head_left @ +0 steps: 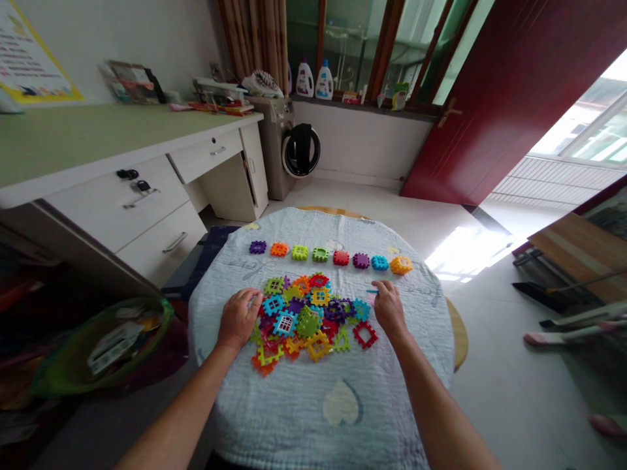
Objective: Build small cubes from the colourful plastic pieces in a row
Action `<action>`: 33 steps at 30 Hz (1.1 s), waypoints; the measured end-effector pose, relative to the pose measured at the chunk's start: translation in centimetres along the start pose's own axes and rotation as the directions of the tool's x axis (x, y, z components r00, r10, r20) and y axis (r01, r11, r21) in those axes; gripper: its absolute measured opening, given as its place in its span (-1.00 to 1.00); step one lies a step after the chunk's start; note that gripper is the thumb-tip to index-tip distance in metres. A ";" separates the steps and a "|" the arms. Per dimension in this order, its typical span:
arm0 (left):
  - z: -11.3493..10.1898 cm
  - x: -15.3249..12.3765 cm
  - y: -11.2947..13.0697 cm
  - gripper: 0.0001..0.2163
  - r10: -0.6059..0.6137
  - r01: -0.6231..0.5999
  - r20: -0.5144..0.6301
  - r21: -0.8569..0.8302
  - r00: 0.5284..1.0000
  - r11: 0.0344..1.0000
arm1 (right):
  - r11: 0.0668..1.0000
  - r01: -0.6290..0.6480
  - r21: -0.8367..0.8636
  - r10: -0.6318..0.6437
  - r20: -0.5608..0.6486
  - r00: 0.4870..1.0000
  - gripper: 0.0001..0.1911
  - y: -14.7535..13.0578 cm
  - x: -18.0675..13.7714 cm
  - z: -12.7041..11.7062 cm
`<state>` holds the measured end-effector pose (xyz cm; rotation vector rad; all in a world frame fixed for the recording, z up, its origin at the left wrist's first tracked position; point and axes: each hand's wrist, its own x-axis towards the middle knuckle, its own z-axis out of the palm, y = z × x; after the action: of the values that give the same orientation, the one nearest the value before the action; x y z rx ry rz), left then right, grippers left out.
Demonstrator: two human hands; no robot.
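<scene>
A heap of colourful plastic interlocking tiles lies in the middle of a round table covered with a pale blue quilted cloth. My left hand rests at the heap's left edge, fingers curled loosely over the cloth and touching the nearest tiles. My right hand is at the heap's right edge, fingers pinched around a thin blue piece. Beyond the heap a row of several single tiles runs left to right, from purple to orange.
A white desk with drawers stands to the left, keys in one drawer. A green basket sits on the floor beside the table. A washing machine is behind, a dark red door at right.
</scene>
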<state>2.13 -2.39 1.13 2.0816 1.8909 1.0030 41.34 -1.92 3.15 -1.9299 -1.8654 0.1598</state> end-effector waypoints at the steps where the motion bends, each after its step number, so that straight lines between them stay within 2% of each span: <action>1: 0.0 0.0 -0.1 -0.61 0.004 -0.004 0.003 0.000 1.000 1.000 | 0.999 -0.006 -0.032 0.005 -0.008 1.000 -0.49 0.5 -0.6 0.0; 5: 0.2 0.0 -0.5 -0.60 0.014 -0.014 0.006 -0.003 1.000 1.000 | 0.994 0.013 -0.106 0.008 0.192 0.981 -0.34 1.5 -2.6 0.1; 8: 0.3 0.0 -0.7 -0.60 0.015 -0.015 0.010 -0.003 1.000 1.000 | 0.996 -0.001 -0.085 0.016 0.173 0.985 -0.29 0.5 -3.2 -0.4; 10: 0.3 0.0 -0.7 -0.60 0.013 -0.013 0.009 0.003 1.000 1.000 | 0.995 0.097 -0.016 -0.091 0.213 0.973 -0.29 -0.9 -3.1 -0.7; 12: 0.3 0.0 -0.7 -0.60 0.010 -0.010 0.009 0.006 1.000 1.000 | 0.975 0.216 0.058 -0.223 0.299 0.928 -0.31 -2.5 -2.8 -0.9; 14: 0.3 0.0 -0.6 -0.60 0.008 -0.008 0.007 0.002 1.000 1.000 | 0.965 0.246 0.090 -0.262 0.352 0.898 -0.47 -3.9 -2.3 -0.8; 17: 0.3 0.0 -0.6 -0.60 0.003 -0.003 0.005 -0.007 1.000 1.000 | 0.979 0.168 0.112 -0.196 0.331 0.923 -0.68 -5.0 -1.4 -0.6; 20: 0.3 0.1 -0.6 -0.59 0.000 0.000 0.006 -0.004 1.000 1.000 | 0.991 0.083 0.104 -0.104 0.207 0.973 -0.68 -5.4 -0.7 -0.4; 22: 0.3 0.1 -0.6 -0.59 -0.002 0.002 0.006 0.001 1.000 1.000 | 0.994 0.074 0.083 -0.086 0.163 0.983 -0.68 -5.6 -0.6 -0.2; 26: 0.3 0.1 -0.6 -0.60 0.000 0.000 0.007 0.010 1.000 1.000 | 0.974 0.156 0.166 -0.189 0.207 0.960 -0.61 -4.9 -0.9 -0.1; 29: 0.3 0.1 -0.6 -0.61 0.008 -0.008 0.011 0.015 1.000 1.000 | 0.978 0.143 0.151 -0.167 0.157 0.973 -0.53 -3.3 -1.5 -0.7; 33: 0.3 0.1 -0.6 -0.63 0.013 -0.013 -0.003 0.029 1.000 0.999 | 0.989 0.143 0.022 -0.143 0.306 0.941 -0.52 -1.7 -2.7 -1.4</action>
<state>1.78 -2.04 0.59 2.1126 1.9066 0.9876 40.07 -4.89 4.48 -1.8435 -2.1966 0.4367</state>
